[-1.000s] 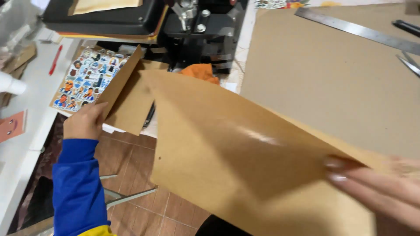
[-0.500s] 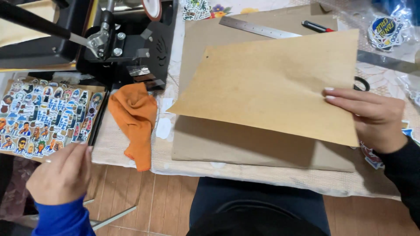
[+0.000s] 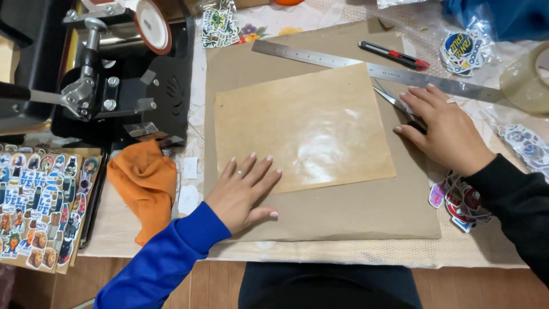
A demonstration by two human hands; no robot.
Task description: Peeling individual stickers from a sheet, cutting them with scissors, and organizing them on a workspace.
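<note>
Left hand [image 3: 243, 191], in a blue sleeve, lies flat with fingers spread on the near left corner of a glossy tan sheet [image 3: 306, 129], gripping nothing. Right hand [image 3: 443, 129], in a black sleeve, rests open with fingers extended on scissors [image 3: 397, 106] just right of the sheet. The sheet lies flat on a brown cardboard panel [image 3: 343, 212]. Far side: steel ruler [image 3: 320, 57] and utility knife [image 3: 392, 55]. Left: orange cloth [image 3: 146, 183], black heat press [image 3: 131, 86], sticker sheet [image 3: 37, 209].
</note>
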